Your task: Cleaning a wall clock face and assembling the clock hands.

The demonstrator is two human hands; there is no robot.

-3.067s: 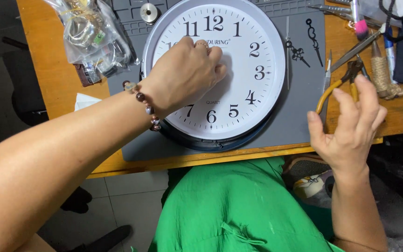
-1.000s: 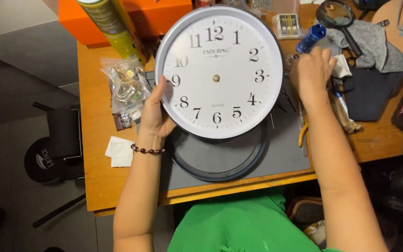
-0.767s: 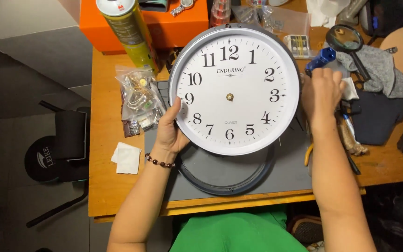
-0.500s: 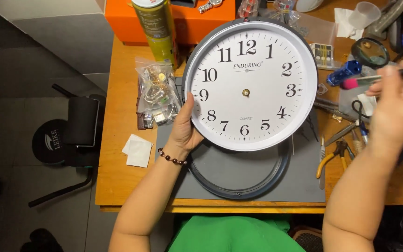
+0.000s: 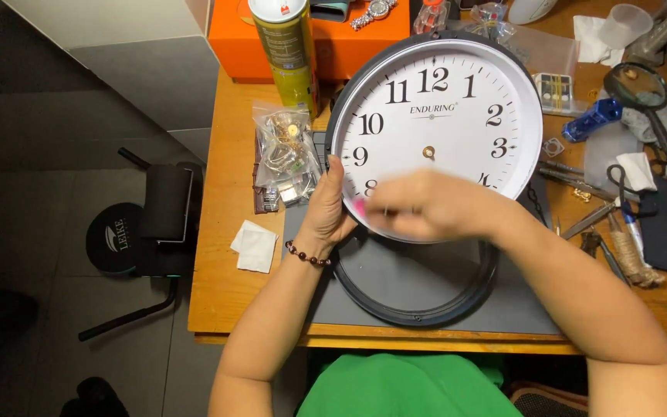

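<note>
A round white wall clock (image 5: 457, 100) with black numerals and no hands is held tilted above the wooden desk. My left hand (image 5: 330, 212) grips its lower left rim. My right hand (image 5: 434, 205) is blurred in front of the lower part of the dial and holds a thin tool with a pink end (image 5: 358, 207) that points left. Under the clock a dark round frame ring (image 5: 418, 313) lies flat on a grey mat (image 5: 519, 309).
A yellow-green spray can (image 5: 287, 50) and an orange box (image 5: 333, 46) stand at the back. A clear bag of small parts (image 5: 283, 154) and a white folded paper (image 5: 255, 245) lie on the left. Right of the clock: a blue torch (image 5: 592, 120), a magnifying glass (image 5: 634, 85) and pliers (image 5: 604, 232).
The clock was lifted off the ring and is now held up by my left hand alone. My right hand reached right, took the pink-ended tool and swung back across the lower dial.
</note>
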